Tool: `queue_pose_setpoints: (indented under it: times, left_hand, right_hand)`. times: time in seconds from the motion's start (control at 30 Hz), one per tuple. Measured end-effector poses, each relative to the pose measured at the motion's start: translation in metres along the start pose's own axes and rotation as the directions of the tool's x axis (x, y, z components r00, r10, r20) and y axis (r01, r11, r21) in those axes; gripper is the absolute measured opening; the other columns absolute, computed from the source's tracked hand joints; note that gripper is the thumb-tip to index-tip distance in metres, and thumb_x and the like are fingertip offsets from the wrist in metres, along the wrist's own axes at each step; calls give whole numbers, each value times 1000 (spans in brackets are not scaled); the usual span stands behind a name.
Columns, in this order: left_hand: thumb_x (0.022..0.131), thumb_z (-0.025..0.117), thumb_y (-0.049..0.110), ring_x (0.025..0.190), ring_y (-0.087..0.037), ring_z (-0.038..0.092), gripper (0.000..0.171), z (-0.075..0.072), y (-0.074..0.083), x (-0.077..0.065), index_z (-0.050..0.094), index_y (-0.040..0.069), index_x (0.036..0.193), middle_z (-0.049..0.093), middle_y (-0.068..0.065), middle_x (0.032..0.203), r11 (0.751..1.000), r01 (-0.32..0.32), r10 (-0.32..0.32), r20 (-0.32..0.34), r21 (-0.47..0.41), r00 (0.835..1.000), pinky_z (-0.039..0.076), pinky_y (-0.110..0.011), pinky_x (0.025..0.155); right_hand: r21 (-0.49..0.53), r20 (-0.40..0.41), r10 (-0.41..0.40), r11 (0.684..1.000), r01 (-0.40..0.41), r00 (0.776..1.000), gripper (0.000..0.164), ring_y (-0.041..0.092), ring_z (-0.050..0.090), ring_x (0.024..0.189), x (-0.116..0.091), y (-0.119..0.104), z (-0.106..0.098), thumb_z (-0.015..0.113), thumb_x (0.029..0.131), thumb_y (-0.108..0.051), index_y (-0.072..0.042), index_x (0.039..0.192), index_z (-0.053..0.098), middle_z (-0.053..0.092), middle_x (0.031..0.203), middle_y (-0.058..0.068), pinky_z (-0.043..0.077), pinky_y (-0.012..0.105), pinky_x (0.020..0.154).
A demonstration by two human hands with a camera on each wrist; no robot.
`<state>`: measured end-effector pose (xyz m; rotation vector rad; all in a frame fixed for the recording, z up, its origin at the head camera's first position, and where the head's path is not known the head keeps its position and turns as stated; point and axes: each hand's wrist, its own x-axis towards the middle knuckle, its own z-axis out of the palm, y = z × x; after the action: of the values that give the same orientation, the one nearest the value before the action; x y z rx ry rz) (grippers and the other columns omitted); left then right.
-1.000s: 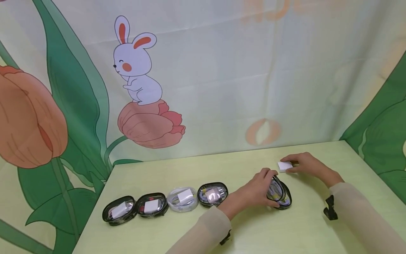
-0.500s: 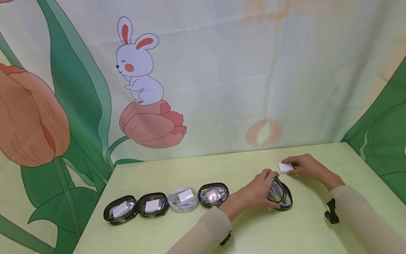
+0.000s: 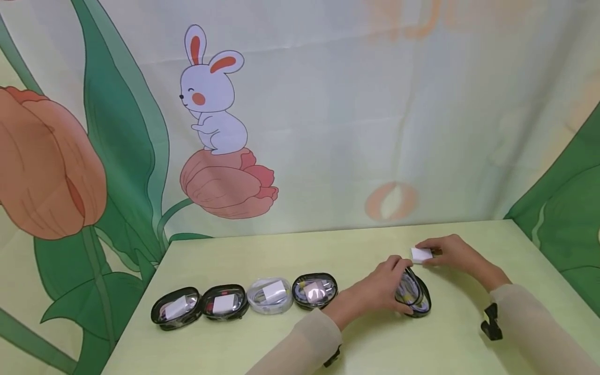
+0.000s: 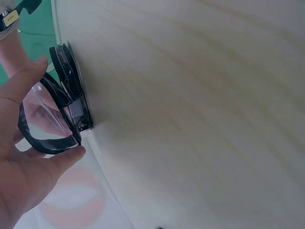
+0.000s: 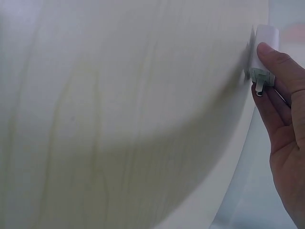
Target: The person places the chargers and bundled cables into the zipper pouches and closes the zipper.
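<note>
My left hand (image 3: 382,286) holds the raised clear lid of an oval pouch with black trim (image 3: 416,302); the pouch stands unzipped on the table at right of centre. In the left wrist view, the thumb and fingers of the left hand (image 4: 26,176) grip the lid's black rim (image 4: 56,144), tilted up from the base. Just behind the pouch, my right hand (image 3: 457,254) pinches a white charger plug (image 3: 421,255) at the tabletop. Metal prongs (image 5: 259,87) show on the charger in the right wrist view. Coiled cable seems visible through the clear pouch.
To the left stands a row of closed oval pouches: two black-trimmed ones (image 3: 175,308) (image 3: 225,302), a clear white one (image 3: 269,296) and another black-trimmed one (image 3: 315,290), each with a charger inside. A printed cloth (image 3: 319,130) hangs behind the table (image 3: 262,349).
The head view has shifted slightly, so the scene sits a little differently. Both hands keep their holds on the pouch lid and the charger, with almost no movement.
</note>
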<state>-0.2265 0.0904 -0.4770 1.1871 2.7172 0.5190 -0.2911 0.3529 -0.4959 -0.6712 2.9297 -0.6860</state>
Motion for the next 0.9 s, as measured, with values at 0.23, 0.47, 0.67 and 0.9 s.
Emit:
queue_pose_setpoints:
  times: [0.23,0.47,0.67,0.9]
  left_hand:
    - [81,84,47,131,-15,45,98,0,1,-4,27,18,154,36,-5,149,1000,1,-1,13,3,1000,42,-24,108]
    - [81,84,47,130,-14,46,98,-1,4,-3,27,17,155,36,-4,149,1000,-5,5,17,2,1000,42,-23,106]
    - [81,84,48,131,-15,46,98,-2,3,-3,27,17,155,35,-5,150,1000,-6,6,6,17,1000,42,-23,107]
    - [80,84,49,128,-14,46,97,-1,2,-3,28,17,153,36,-4,148,1000,1,-1,-8,12,1000,42,-22,106]
  right_hand:
    - [21,-17,-21,1000,21,1000,43,26,70,99,-5,-3,3,84,83,-21,-5,122,73,73,116,15,56,37,79]
    - [16,-19,-13,1000,13,1000,44,26,71,98,-8,-4,3,84,84,-23,-5,123,73,73,116,14,58,38,79]
    - [7,-41,-70,997,71,997,42,27,72,97,-7,-8,-2,84,85,-21,-2,121,73,75,113,13,59,34,76]
    - [-15,-66,-86,996,86,994,40,26,73,94,-9,-19,-12,84,84,-17,0,119,73,76,108,12,56,28,72]
